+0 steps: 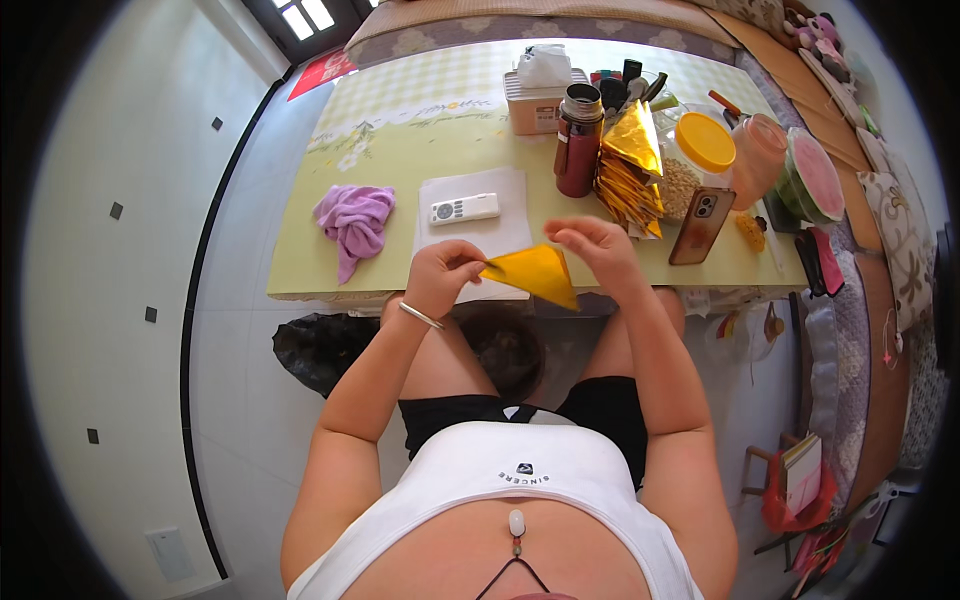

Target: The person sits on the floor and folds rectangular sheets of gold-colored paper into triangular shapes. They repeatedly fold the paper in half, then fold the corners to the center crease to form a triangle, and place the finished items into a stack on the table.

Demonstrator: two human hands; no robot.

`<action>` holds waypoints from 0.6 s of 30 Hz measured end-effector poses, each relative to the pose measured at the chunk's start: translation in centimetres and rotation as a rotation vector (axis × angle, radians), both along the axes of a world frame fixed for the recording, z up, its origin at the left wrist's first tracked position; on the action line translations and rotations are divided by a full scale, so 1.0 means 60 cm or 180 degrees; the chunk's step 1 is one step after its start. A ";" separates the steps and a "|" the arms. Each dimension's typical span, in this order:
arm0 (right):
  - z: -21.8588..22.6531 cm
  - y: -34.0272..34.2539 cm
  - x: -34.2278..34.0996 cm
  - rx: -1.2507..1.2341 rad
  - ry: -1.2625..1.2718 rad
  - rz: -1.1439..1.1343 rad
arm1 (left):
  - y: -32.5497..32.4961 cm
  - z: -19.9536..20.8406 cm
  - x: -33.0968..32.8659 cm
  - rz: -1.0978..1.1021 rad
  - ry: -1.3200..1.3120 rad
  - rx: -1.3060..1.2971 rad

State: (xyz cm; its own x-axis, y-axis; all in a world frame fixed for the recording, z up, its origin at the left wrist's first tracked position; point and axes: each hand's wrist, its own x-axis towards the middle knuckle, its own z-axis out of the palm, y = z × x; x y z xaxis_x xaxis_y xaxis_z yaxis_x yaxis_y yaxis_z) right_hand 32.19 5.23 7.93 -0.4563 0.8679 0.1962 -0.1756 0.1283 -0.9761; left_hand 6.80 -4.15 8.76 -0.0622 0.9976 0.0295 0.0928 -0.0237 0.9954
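Observation:
A folded piece of gold foil paper (537, 273), roughly triangular, is held over the table's near edge. My left hand (443, 277) pinches its left corner between thumb and fingers. Just above the paper's upper right corner is my right hand (598, 252), fingers loosely bent and slightly blurred, seemingly apart from the paper. Beyond it, a stack of similar folded gold papers (632, 165) leans beside a dark red thermos flask (579, 145). White paper sheets (470, 185) lie under a white remote control (465, 209) beyond my left hand.
A purple cloth (357, 222) lies on the table's left. To the right stand a phone (702, 227), a yellow-lidded jar (703, 145) and a cut watermelon (808, 180); a tissue box (540, 98) stands farther back. Below the table are a black bag (322, 350) and a dark bin (508, 350).

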 end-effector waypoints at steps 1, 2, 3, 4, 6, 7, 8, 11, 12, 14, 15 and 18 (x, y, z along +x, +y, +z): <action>0.004 0.002 0.000 -0.0116 0.0579 -0.0151 | 0.004 0.002 0.001 0.0160 -0.0117 -0.0115; 0.014 0.002 0.020 -0.0322 0.0675 -0.0167 | 0.007 0.006 0.001 0.0319 -0.0234 -0.0231; 0.012 0.002 0.033 -0.0398 0.0744 -0.0452 | 0.012 0.011 0.003 0.0476 -0.0358 -0.0330; 0.007 0.000 0.044 -0.0473 0.0814 -0.0738 | 0.023 0.011 0.002 0.0496 -0.0965 -0.0633; -0.026 -0.002 0.067 -0.0485 0.0942 -0.1265 | 0.038 0.025 0.019 0.0227 -0.1888 -0.0803; -0.049 -0.006 0.075 -0.0440 0.0953 -0.1355 | 0.047 0.031 0.033 0.0077 -0.2348 -0.0895; -0.071 -0.013 0.080 -0.0410 0.0965 -0.1424 | 0.057 0.028 0.047 -0.0113 -0.2488 -0.0884; -0.103 -0.048 0.089 -0.0515 0.0855 -0.1464 | 0.083 0.055 0.124 -0.0359 -0.2792 -0.1136; -0.107 -0.059 0.089 -0.0572 0.0806 -0.1464 | 0.095 0.062 0.155 -0.0354 -0.2905 -0.1217; -0.117 -0.071 0.090 -0.0599 0.0715 -0.1439 | 0.119 0.085 0.219 -0.0091 -0.3121 -0.1439; -0.121 -0.073 0.092 -0.0608 0.0661 -0.1446 | 0.133 0.103 0.253 0.0141 -0.3228 -0.1591; -0.128 -0.070 0.091 -0.0623 0.0596 -0.1366 | 0.182 0.080 0.300 0.0479 -0.3397 -0.1653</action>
State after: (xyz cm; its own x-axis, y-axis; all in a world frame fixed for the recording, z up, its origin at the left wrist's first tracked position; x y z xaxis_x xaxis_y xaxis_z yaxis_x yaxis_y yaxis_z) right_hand 37.67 1.01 0.27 -0.0229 0.9982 0.0555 -0.3214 0.0452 -0.9459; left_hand 24.81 6.75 13.56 0.0724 0.8557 -0.5124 -0.8190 0.3442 0.4590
